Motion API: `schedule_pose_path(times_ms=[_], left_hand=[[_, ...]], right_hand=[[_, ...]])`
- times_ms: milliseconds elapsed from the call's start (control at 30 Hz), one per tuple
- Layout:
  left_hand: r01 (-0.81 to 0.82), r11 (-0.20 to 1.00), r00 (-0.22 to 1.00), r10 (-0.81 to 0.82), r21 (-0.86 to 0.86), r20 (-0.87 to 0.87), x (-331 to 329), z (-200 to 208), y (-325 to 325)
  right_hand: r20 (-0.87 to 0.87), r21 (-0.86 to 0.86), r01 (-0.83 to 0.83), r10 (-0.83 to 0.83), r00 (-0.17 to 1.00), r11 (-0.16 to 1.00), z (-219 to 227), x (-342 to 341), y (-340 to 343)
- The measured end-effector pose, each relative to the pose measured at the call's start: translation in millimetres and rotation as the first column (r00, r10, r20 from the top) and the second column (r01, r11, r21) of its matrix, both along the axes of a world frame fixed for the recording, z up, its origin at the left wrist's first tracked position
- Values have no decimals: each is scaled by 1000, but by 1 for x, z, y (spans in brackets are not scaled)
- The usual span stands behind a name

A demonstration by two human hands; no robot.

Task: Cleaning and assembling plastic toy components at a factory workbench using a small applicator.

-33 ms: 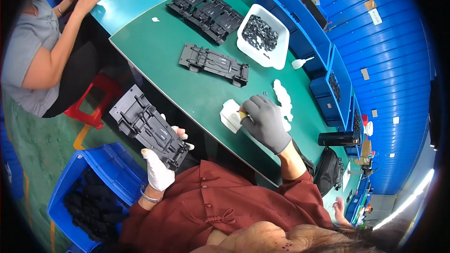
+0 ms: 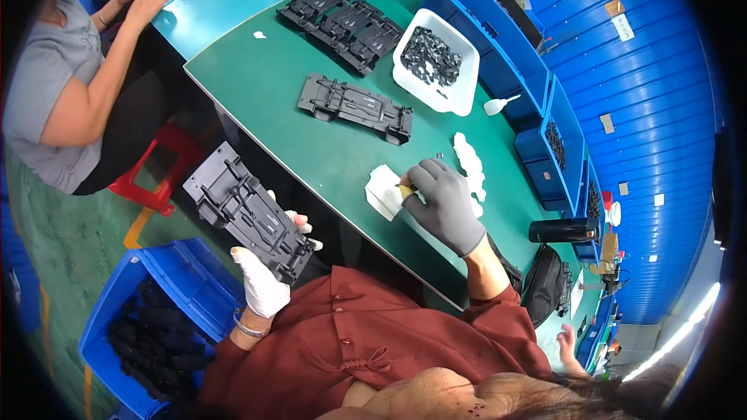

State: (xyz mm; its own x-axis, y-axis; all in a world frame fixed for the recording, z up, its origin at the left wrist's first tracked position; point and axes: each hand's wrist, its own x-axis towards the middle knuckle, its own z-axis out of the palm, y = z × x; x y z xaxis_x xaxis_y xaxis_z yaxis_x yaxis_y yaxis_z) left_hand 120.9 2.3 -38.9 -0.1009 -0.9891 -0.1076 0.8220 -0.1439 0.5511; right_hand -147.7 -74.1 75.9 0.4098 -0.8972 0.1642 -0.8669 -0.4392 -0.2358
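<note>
My left hand [image 2: 263,284], in a white glove, grips a black plastic chassis plate [image 2: 253,214] off the table, beyond its front edge. The plate is tilted, with moulded ribs and recesses facing up. Over the green table, my right hand [image 2: 445,206] in a grey glove has its fingers pinched together at a white sheet [image 2: 384,190]. A small yellowish bit shows at those fingertips; what it is I cannot make out. Just beyond lies another black chassis plate [image 2: 358,109]. A crumpled white strip [image 2: 470,167] lies right beside the right hand.
Several chassis plates [image 2: 342,27] lie farther back. A white tub [image 2: 411,82] holds small black parts, with a white squeeze bottle [image 2: 498,105] near it. Blue bins [image 2: 537,155] line the right. A blue crate [image 2: 183,272] of black parts stands lower left. A co-worker [image 2: 70,101] sits at left.
</note>
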Motion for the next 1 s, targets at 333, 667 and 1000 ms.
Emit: schedule_pose_path(times_ms=[333, 667, 1000], left_hand=[[-142, 983, 989, 146, 119, -31, -1, 13, 39], [-182, 957, 975, 206, 226, -86, -6, -3, 64], [-223, 961, 968, 238, 164, -81, -19, 3, 77]], right_hand=[[46, -68, -61, 64, 997, 996, -9, -6, 5], [-161, -72, -225, 211, 964, 972, -23, -15, 0], [-81, -159, -271, 261, 962, 950, -26, -13, -4]])
